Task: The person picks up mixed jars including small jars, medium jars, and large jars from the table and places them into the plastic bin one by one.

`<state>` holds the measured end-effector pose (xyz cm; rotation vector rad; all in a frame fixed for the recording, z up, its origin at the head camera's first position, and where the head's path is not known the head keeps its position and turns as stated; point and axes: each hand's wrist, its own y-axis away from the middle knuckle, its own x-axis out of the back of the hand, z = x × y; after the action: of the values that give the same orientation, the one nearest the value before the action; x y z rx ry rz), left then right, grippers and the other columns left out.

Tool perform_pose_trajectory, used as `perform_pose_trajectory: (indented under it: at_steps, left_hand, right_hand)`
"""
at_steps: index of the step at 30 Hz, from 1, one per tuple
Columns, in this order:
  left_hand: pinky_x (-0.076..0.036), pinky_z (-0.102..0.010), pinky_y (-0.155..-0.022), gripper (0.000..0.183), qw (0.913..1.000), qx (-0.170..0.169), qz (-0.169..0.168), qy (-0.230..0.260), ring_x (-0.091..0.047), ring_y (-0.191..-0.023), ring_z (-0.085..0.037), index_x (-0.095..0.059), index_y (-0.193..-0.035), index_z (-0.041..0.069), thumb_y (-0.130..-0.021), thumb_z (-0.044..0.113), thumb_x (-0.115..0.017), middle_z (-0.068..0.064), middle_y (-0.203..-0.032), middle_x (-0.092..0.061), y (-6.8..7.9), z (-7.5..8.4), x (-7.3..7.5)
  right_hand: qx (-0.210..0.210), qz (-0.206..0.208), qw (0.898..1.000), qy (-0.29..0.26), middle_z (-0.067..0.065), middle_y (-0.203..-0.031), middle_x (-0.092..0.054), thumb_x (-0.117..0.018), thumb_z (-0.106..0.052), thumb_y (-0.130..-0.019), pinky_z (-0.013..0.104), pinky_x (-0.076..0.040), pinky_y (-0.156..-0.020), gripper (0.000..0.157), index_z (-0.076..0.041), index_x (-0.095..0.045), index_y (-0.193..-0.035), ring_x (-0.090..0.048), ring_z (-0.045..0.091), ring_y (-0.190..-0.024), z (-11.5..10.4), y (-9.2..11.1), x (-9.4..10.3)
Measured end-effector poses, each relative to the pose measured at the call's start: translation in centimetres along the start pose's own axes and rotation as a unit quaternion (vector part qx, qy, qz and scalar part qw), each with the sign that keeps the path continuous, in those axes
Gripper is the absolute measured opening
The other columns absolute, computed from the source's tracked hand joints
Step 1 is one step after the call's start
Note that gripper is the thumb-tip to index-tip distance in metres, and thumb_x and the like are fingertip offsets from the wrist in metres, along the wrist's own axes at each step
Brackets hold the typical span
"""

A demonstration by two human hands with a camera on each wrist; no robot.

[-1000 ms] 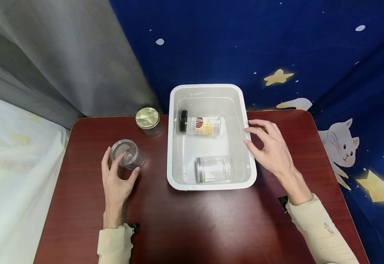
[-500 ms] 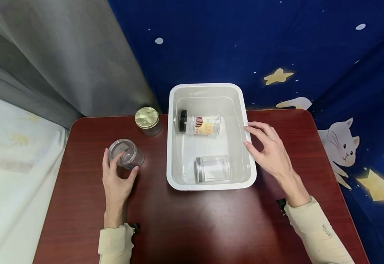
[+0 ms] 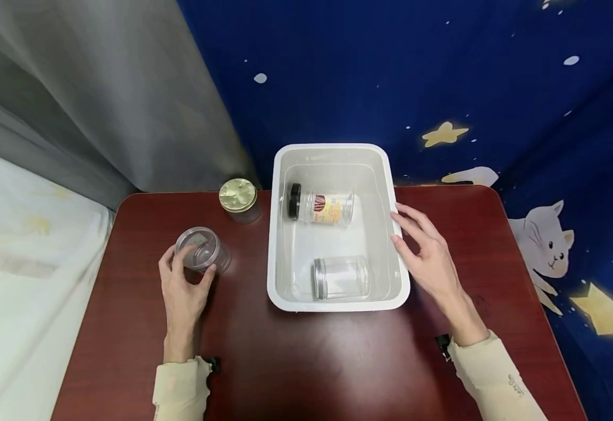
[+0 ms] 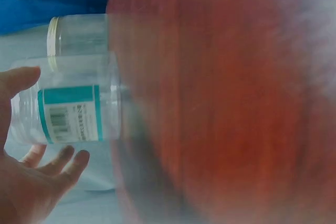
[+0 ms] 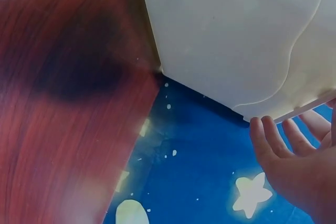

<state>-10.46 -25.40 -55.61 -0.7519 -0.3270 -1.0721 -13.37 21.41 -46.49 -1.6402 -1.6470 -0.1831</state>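
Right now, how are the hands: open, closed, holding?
Left hand: around the teal-labelled jar; whether gripping, cannot be told.
Right hand: open, at the rim of the white bin.

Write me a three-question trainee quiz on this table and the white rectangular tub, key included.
1. How many jars lie inside the white rectangular tub?
2. True or false: the clear cylindrical jar with a shiny gold top lies inside the tub.
3. The left grip is nearest to: A) the tub; B) the clear cylindrical jar with a teal-and-white label; C) the gold-topped jar.

Key:
1. Two: the clear jar with a black lid and the clear jar with a ribbed silvery end.
2. False; the gold-topped jar stands on the reddish-brown table.
3. B.
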Motion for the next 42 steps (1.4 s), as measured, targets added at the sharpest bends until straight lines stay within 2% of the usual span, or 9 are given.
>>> perform_pose_trajectory:
  at_steps: [7,11,15,20,24,31,34,42]
  left_hand:
    - [-0.037,-0.055,-0.096,0.061,0.9999,0.001,-0.012,0.009,-0.045,-0.125,-0.038,-0.064,-0.126,0.011,-0.070,0.008,-0.089,-0.022,-0.138,-0.045,-0.5,-0.4,0.3]
    - [-0.037,-0.051,-0.103,0.065,0.9997,-0.002,-0.010,0.023,-0.046,-0.131,-0.037,-0.062,-0.127,0.006,-0.069,0.003,-0.088,-0.020,-0.139,-0.050,-0.7,-0.4,-0.1]
    - [-0.037,-0.046,-0.106,0.069,0.9997,0.015,-0.008,0.019,-0.047,-0.132,-0.033,-0.057,-0.128,0.005,-0.067,0.003,-0.089,-0.017,-0.134,-0.054,-1.0,-0.2,-0.6]
    - [-0.036,-0.049,-0.106,0.073,0.9997,0.022,-0.002,0.014,-0.046,-0.130,-0.033,-0.055,-0.131,0.005,-0.066,0.005,-0.090,-0.019,-0.133,-0.051,-1.0,-0.1,-0.8]
    - [-0.038,-0.055,-0.101,0.077,0.9999,0.013,-0.002,0.006,-0.047,-0.128,-0.033,-0.056,-0.136,0.012,-0.067,0.011,-0.092,-0.016,-0.138,-0.050,-0.8,-0.3,-0.7]
    - [-0.037,-0.047,-0.096,0.078,0.9997,0.000,-0.003,0.024,-0.046,-0.123,-0.031,-0.058,-0.137,0.016,-0.067,0.020,-0.092,-0.018,-0.133,-0.048,-1.0,0.3,-1.2]
    - [-0.037,-0.047,-0.095,0.078,0.9995,-0.004,-0.006,0.030,-0.045,-0.122,-0.031,-0.059,-0.136,0.016,-0.066,0.021,-0.092,-0.019,-0.133,-0.047,-1.0,0.4,-1.1]
    - [-0.034,-0.045,-0.101,0.082,0.9988,-0.029,-0.026,0.030,-0.042,-0.126,-0.033,-0.050,-0.140,0.009,-0.069,0.024,-0.088,-0.021,-0.136,-0.044,-0.8,0.7,-0.6]
  right_hand:
    - [-0.015,0.011,0.999,-0.037,0.004,-0.146,-0.051,-0.070,0.004,-0.087,0.013,-0.042,-0.094,0.050,-0.006,-0.062,-0.135,-0.060,0.024,-0.117,0.0,0.3,-0.5]
    - [-0.012,0.027,0.998,-0.060,0.013,-0.143,-0.053,-0.069,0.011,-0.085,0.013,-0.044,-0.090,0.047,0.002,-0.063,-0.131,-0.063,0.026,-0.112,-1.0,0.1,-0.5]
    - [-0.012,0.034,0.996,-0.087,0.021,-0.140,-0.053,-0.066,0.014,-0.085,0.016,-0.046,-0.087,0.043,0.008,-0.062,-0.128,-0.064,0.032,-0.106,-2.5,-0.2,-0.3]
    - [-0.027,0.017,0.995,-0.092,0.022,-0.145,-0.050,-0.064,0.013,-0.087,0.017,-0.042,-0.097,0.044,0.009,-0.059,-0.131,-0.056,0.040,-0.122,-3.4,-0.1,-0.1]
    - [-0.036,0.006,0.996,-0.086,0.019,-0.148,-0.048,-0.064,0.010,-0.089,0.017,-0.035,-0.106,0.046,0.006,-0.057,-0.134,-0.047,0.038,-0.133,-3.4,0.0,0.0]
    - [-0.046,0.009,0.993,-0.106,0.020,-0.147,-0.048,-0.063,0.011,-0.090,0.017,-0.036,-0.105,0.046,0.007,-0.056,-0.135,-0.046,0.038,-0.133,-3.1,0.1,0.3]
    - [-0.048,0.008,0.993,-0.110,0.021,-0.147,-0.047,-0.062,0.011,-0.090,0.017,-0.036,-0.105,0.046,0.008,-0.055,-0.135,-0.045,0.038,-0.134,-3.1,0.2,0.3]
    - [-0.051,0.004,0.993,-0.105,0.022,-0.147,-0.046,-0.060,0.010,-0.091,0.017,-0.034,-0.107,0.045,0.008,-0.054,-0.136,-0.044,0.037,-0.135,-3.4,0.1,0.1]
